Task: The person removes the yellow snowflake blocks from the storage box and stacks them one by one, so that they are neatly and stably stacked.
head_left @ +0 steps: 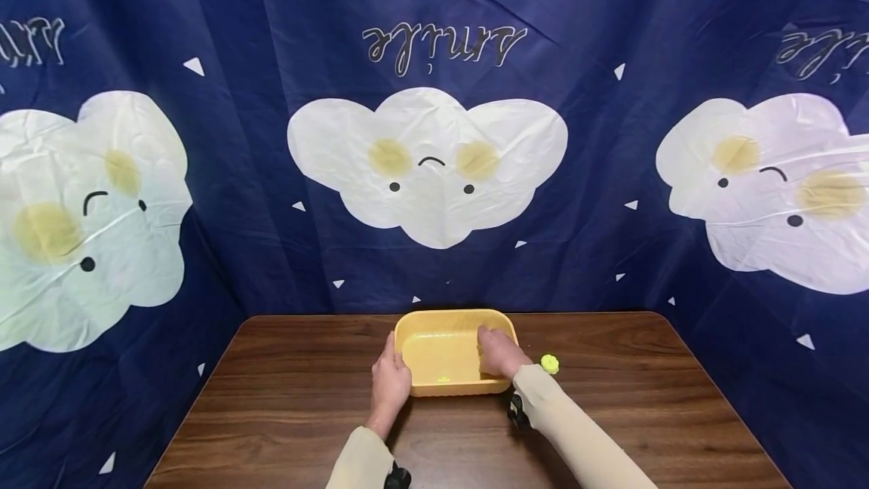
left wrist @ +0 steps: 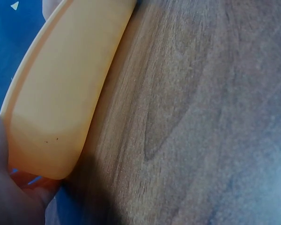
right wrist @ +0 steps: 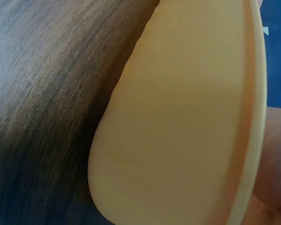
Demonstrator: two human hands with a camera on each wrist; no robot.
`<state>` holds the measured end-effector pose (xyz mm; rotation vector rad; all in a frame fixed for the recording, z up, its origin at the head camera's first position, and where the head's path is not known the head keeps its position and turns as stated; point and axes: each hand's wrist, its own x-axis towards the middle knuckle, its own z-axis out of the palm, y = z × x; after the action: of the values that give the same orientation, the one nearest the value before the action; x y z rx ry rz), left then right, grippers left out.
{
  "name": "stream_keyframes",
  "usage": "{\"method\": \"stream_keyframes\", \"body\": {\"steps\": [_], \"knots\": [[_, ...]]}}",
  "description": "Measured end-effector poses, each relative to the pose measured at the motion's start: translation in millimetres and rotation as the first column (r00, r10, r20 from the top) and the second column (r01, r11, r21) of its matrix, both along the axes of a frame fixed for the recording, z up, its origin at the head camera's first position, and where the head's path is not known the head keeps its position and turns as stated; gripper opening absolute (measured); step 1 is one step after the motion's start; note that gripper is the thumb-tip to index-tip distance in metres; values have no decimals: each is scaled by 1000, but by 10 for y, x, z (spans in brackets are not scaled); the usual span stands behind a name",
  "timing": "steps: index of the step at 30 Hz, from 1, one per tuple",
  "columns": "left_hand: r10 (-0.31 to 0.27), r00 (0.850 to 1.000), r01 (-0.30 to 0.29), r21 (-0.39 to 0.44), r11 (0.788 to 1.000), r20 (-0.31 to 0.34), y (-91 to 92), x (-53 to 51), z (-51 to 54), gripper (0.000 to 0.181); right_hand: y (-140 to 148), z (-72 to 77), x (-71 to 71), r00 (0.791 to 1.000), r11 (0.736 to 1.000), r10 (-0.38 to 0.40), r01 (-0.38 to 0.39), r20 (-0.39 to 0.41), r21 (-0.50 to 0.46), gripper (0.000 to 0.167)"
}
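Note:
A yellow rectangular plastic basin [head_left: 434,389] with rounded corners stands on the table. My left hand [head_left: 391,382] grips its left end, the thumb by the rim and the other fingers along the outer side; the left wrist view shows this hand [left wrist: 9,187] around the basin's end. Over the right rim reaches my right hand [head_left: 501,353], its fingers pointing down inside the basin. What these fingers touch or hold is hidden; in the right wrist view the basin wall [right wrist: 178,117] covers most of the hand. A small yellow-green piece [head_left: 443,379] lies inside near the front wall.
To the right of the basin, a yellow-green flower-shaped piece [head_left: 550,364] lies on the brown wooden table [head_left: 305,398]. Dark blue curtains [head_left: 237,134] with white clouds hang behind and at both sides of the table.

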<state>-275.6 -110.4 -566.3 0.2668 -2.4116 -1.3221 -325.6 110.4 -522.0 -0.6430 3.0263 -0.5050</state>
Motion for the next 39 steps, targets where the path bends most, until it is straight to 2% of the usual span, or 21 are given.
{"method": "stream_keyframes", "body": {"steps": [10, 18, 24, 29, 33, 39], "knots": [[6, 1000, -6, -6, 1000, -18, 11, -9, 10, 50, -36, 14, -39, 998, 999, -33, 32, 61, 17, 26], [5, 1000, -6, -7, 1000, -19, 15, -11, 1, 51, -24, -23, -43, 997, 999, -42, 40, 69, 36, 27], [2, 1000, -2, -8, 1000, -24, 10, -11, 12, 51, -6, -66, -46, 1000, 1000, -15, 15, 8, 18, 34], [-2, 1000, 2, -4, 1000, -17, 7, 8, 19, 52, 5, -33, -18, 1000, 1000, 2, -2, 4, -8, 33], [-5, 1000, 5, -8, 1000, -15, 2, 1, 20, 51, 22, -6, -9, 999, 999, 32, -32, -32, -21, 33], [2, 1000, -2, -4, 1000, -10, -1, -8, 17, 51, 70, 72, -5, 997, 993, 73, -73, -5, -89, 40]]}}
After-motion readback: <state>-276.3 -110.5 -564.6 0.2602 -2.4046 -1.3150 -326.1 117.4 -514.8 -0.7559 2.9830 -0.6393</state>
